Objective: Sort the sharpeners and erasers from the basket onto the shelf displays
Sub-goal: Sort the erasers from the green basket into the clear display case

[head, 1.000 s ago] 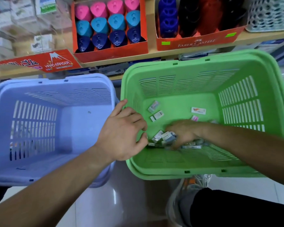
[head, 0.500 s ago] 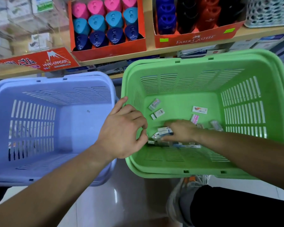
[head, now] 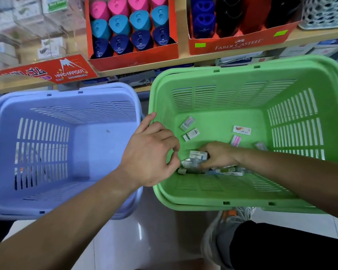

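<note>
Right hand (head: 219, 156): fingers clasp wrapped erasers (head: 198, 155), green basket (head: 203, 204) near edge. Likely light, stiff, slick; pinch long sides. Left hand (head: 150, 152) curled, grip unclear.

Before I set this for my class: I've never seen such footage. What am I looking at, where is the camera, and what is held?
There is no machine: a person works bare-handed, filmed by one camera worn on their head, looking down. The right hand reaches into the green basket, its fingers gripping several eraser packs; loose erasers lie on the basket floor. The left hand sits at that basket's rim, fingers curled; whether it holds anything is unclear. Beside stands a lilac basket. On the shelf above, a red box holds sharpeners.
</note>
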Demonstrator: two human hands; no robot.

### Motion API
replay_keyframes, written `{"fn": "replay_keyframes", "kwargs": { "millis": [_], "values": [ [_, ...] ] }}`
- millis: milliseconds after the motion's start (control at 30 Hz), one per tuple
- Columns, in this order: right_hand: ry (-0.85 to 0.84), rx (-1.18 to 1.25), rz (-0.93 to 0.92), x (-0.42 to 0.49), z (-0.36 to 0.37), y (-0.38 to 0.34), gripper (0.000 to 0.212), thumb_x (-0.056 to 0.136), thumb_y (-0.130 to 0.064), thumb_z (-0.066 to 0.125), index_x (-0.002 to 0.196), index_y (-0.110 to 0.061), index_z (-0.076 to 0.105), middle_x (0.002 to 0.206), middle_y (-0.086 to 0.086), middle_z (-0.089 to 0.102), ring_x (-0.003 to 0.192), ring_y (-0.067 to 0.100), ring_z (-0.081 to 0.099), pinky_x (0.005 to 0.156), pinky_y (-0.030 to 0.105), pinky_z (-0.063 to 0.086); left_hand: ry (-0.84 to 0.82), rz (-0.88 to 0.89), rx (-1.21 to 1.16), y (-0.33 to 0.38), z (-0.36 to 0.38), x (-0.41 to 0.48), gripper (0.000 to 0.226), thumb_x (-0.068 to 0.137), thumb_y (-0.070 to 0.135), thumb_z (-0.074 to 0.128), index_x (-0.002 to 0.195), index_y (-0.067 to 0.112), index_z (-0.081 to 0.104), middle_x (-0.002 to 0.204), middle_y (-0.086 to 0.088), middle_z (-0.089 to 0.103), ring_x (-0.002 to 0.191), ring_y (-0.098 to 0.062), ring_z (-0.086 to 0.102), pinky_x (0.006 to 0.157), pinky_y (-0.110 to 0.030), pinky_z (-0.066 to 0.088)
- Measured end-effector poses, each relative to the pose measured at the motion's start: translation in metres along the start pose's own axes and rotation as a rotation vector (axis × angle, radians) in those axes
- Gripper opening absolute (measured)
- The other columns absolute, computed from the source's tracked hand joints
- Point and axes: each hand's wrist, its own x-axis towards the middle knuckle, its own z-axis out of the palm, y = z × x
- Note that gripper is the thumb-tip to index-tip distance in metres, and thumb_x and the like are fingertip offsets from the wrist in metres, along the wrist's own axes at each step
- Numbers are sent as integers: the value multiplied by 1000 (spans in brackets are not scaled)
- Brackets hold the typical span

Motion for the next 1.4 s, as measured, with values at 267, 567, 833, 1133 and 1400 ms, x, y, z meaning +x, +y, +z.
{"fn": "replay_keyframes", "kwargs": {
  "millis": [267,567,833,1133,1400],
  "values": [
    [209,-347,-35,7,14,-10,55,84,-67,60,111,-19,57,78,-5,57,74,12,60,56,25,46,8,-2,9,0,1,0,20,80,34,56,79,24,74,81,11,69,90,-19,60,124,-39,15],
    [281,-75,-66,15,19,-5,62,84,-43,76,134,-16,52,69,-5,53,62,2,53,51,20,34,39,6,3,-1,5,0,20,79,34,56,78,24,73,79,11,68,89,-19,60,124,-38,15],
    [254,154,-80,-10,-15,-19,56,80,-34,83,128,-15,60,100,-8,69,78,6,60,76,23,46,16,17,-8,-4,5,-1,21,78,35,57,85,25,73,84,11,69,92,-17,59,125,-39,15],
    [443,172,-183,-147,-89,-95,28,76,-30,87,88,-16,66,73,-5,69,55,0,59,53,20,46,-69,-174,-437,22,-42,11,88,83,61,69,153,35,22,146,10,44,134,-9,41,113,-32,36],
    [544,181,-249,-215,-99,-118,36,69,-32,90,85,-12,66,69,8,66,59,9,53,56,36,47,41,-116,-1029,65,-80,36,56,71,19,91,112,44,62,109,22,65,91,-10,65,79,-36,56]
  ]
}}
